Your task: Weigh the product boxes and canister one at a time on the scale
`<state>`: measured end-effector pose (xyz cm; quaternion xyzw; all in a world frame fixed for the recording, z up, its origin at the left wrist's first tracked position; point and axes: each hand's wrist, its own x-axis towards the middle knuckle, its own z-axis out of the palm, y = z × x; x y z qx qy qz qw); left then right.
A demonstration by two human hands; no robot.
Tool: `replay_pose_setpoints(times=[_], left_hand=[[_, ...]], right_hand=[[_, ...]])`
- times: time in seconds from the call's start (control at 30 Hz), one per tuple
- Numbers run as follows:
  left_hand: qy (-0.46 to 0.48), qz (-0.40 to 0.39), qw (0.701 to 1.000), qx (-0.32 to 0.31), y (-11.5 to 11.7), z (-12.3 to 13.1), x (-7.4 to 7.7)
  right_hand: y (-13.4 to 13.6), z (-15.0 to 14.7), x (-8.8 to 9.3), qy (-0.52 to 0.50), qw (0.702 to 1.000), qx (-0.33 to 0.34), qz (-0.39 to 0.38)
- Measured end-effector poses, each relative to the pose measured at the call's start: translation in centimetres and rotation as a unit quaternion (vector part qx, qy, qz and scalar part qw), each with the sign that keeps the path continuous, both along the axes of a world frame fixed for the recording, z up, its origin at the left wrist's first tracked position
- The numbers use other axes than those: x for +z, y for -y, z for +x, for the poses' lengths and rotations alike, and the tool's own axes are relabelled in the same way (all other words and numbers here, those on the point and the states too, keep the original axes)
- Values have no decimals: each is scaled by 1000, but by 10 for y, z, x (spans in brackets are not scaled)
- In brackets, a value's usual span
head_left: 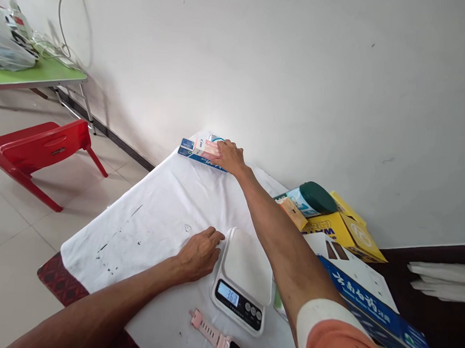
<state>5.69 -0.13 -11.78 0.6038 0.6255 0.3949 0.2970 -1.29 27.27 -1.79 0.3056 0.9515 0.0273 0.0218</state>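
Observation:
My right hand [230, 158] reaches to the far corner of the cloth-covered table, its fingers closed over the near end of a pink-and-white box [206, 147]. That box lies on or against a long blue toothpaste box [186, 146]; a white-and-blue item [216, 138] shows just behind. My left hand [199, 254] rests on the cloth, loosely curled and holding nothing, with its fingertips at the left edge of a white kitchen scale [247, 263]. The lit display [228, 294] reads what looks like 363, and nothing is visible on the platform.
A pink-strapped watch [214, 336] lies before the scale. To the right are a green-lidded tub [313, 197], a yellow box [342, 234] and a large blue-and-white box [370, 300]. A red chair [50, 154] and a green table [54, 73] stand at left; a wall rises behind.

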Motion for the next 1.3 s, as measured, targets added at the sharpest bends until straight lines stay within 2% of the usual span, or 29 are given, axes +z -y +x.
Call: replay_pose_setpoints(times=[0.13,0.27,0.4,0.5,0.63,0.77,0.93,1.13,1.3], left_hand=[[-18,-26,1000,-2,0,-3,4],[-32,-21,999,0,-1,-7,5],[-36,18,999,-3,-3,-11,0],[-38,48,998,-1,-6,-15,-3],[-42,54,998,4,-8,-19,-2],[-41,28,999,19,-7,-21,5],[-30,7,999,33,-5,-21,13],[1,-4,999,44,-4,-20,16],[23,-11,998,51,-4,-20,17]], right_hand=[[19,24,10,3,1000,6,9],[50,70,27,-9,1000,-3,-29],[101,134,48,-72,991,-32,-112],[144,182,55,-104,979,-63,-163],[180,233,45,-110,973,-128,-156],[190,261,23,-124,966,-164,-157],[194,268,4,-126,972,-141,-138],[195,271,-3,-111,978,-127,-119],[218,294,-11,-231,966,-70,-90]])
